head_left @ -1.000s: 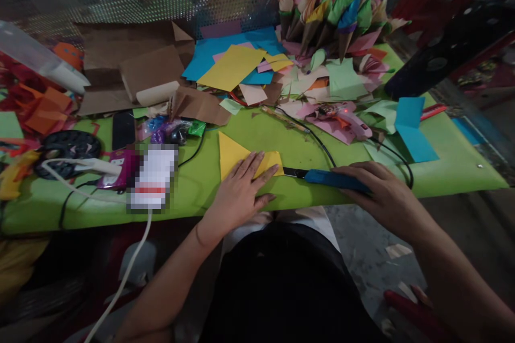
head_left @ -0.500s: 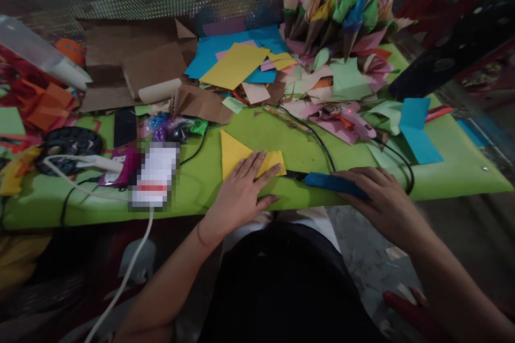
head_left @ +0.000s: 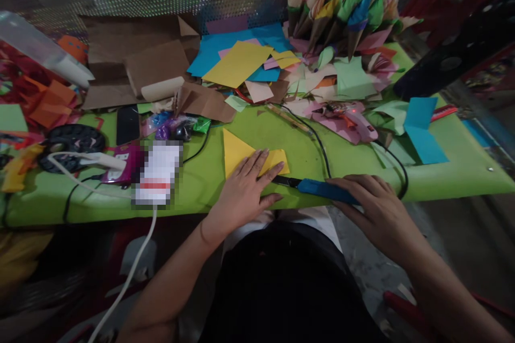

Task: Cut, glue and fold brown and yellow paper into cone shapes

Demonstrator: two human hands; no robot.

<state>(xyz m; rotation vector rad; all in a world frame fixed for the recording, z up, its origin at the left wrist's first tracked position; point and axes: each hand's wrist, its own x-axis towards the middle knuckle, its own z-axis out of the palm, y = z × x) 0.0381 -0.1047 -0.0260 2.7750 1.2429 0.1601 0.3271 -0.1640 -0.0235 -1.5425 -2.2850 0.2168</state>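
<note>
A folded yellow paper (head_left: 237, 150) lies on the green-covered table near its front edge. My left hand (head_left: 247, 187) rests flat on it with the fingers stretched out, covering its middle. My right hand (head_left: 366, 198) is closed around the blue handle of a box cutter (head_left: 322, 188). The cutter's dark blade points left, lying low against the paper's lower right edge, close to my left fingertips. Part of the blade tip is hidden by the paper or my fingers.
Behind lie loose coloured sheets (head_left: 237, 64), brown paper (head_left: 153, 59) and a bunch of paper cones (head_left: 322, 10). A pink glue gun (head_left: 358, 120) with a black cord sits right of centre. To the left are a power strip (head_left: 123, 163) and a blurred-out white device (head_left: 157, 174).
My right hand has brought the box cutter left, so its blade reaches further in along the yellow paper's lower edge. My left hand stays on the paper. The view has shifted slightly.
</note>
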